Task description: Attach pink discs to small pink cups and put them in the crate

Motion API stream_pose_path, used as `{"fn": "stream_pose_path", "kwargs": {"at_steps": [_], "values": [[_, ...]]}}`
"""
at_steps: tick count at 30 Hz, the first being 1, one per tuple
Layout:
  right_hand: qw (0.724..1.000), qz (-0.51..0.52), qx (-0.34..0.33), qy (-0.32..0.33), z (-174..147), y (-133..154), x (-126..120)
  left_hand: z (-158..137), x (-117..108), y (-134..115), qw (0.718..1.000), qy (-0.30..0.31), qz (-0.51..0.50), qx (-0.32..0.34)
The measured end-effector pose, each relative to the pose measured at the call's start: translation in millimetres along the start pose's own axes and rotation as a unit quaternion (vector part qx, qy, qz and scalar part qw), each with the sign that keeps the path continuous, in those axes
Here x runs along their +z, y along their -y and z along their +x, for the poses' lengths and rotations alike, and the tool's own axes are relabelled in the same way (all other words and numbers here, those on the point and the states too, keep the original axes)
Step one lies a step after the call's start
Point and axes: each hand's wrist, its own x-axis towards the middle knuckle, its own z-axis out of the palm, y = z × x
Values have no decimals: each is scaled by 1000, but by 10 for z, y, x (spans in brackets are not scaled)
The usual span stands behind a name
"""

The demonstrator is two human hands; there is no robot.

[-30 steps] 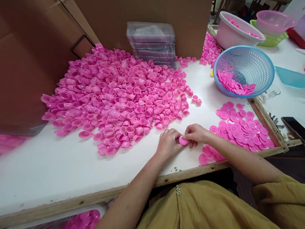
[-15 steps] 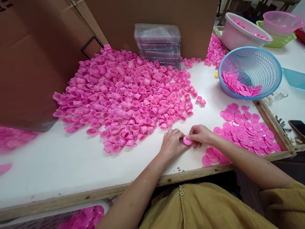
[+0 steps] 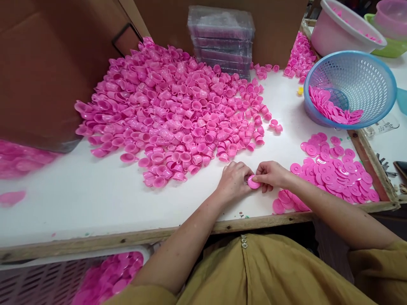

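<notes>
Close together over the white table, my left hand [image 3: 233, 180] and my right hand [image 3: 272, 174] both grip one small round pink saucer [image 3: 253, 183]. My right thumb presses on its face while my left fingers curl round its other side. Whether a cup sits behind it is hidden. Beyond my hands spreads a large heap of tiny pink toy cups [image 3: 178, 110]. Flat pink saucers [image 3: 330, 173] lie loose in a pile by my right forearm.
A blue colander [image 3: 375, 91] with pink saucers stands at the right, near a pink tub [image 3: 343, 31]. Clear plastic packs [image 3: 221, 38] are stacked against a cardboard box [image 3: 276, 34]. Wooden edging [image 3: 127, 240] borders the table. Below it sits a crate [image 3: 41, 279] of pink pieces.
The camera view has tilted, so the table contents appear shifted up and slightly right. Both hands keep their hold on the saucer, nearly in the same place.
</notes>
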Motion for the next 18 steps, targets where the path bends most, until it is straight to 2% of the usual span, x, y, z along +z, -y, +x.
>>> {"fn": "stream_pose_path", "kwargs": {"at_steps": [4,8,10,14,18], "values": [[1000,-20,7,5,-14,39,26,-24,-100,43,997,54,-41,25],[1000,-30,0,-3,-15,47,24,-24,-109,69,996,35,-85,4],[1000,-31,0,-2,-14,41,19,-7,-106,45,997,38,-67,-10],[999,-32,10,15,-3,52,0,63,-158,-44,995,93,-5,-32],[998,-34,32,41,55,94,-29,176,-228,-96,988,147,42,-26]]}}
